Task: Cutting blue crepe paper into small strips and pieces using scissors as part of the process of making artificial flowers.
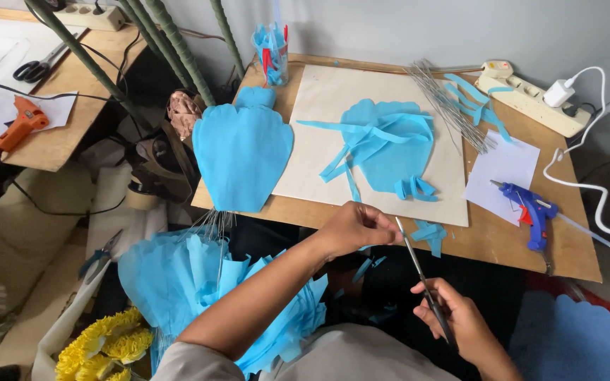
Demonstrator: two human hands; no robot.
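**Scissors held at the table's near edge among blue paper petals**

Head view: nearest the camera, the right hand (pixel 460 321) is clenched around the handles of a pair of scissors (pixel 421 279), low in the picture and in front of the wooden table (pixel 573 254). The scissors' long axis runs up and slightly left from that hand, with the blade tips ending just beside the left hand (pixel 354 227). The left hand is curled at the table's near edge, fingers pinched together; a thin blue paper piece seems to sit there, but I cannot tell whether it is truly gripped. So the left hand is the nearer of the 2 to the blade tips, and the right hand holds the far end.

Just beyond the tips lie blue paper scraps (pixel 428 233). Farther back, a blue petal sheet with loose strips (pixel 386 144) rests on a cream board (pixel 319 99). A large blue petal (pixel 241 152) overhangs the table's left edge. A blue glue gun (pixel 531 208) lies on white paper to the right, and a bundle of wires (pixel 446 102) lies behind.
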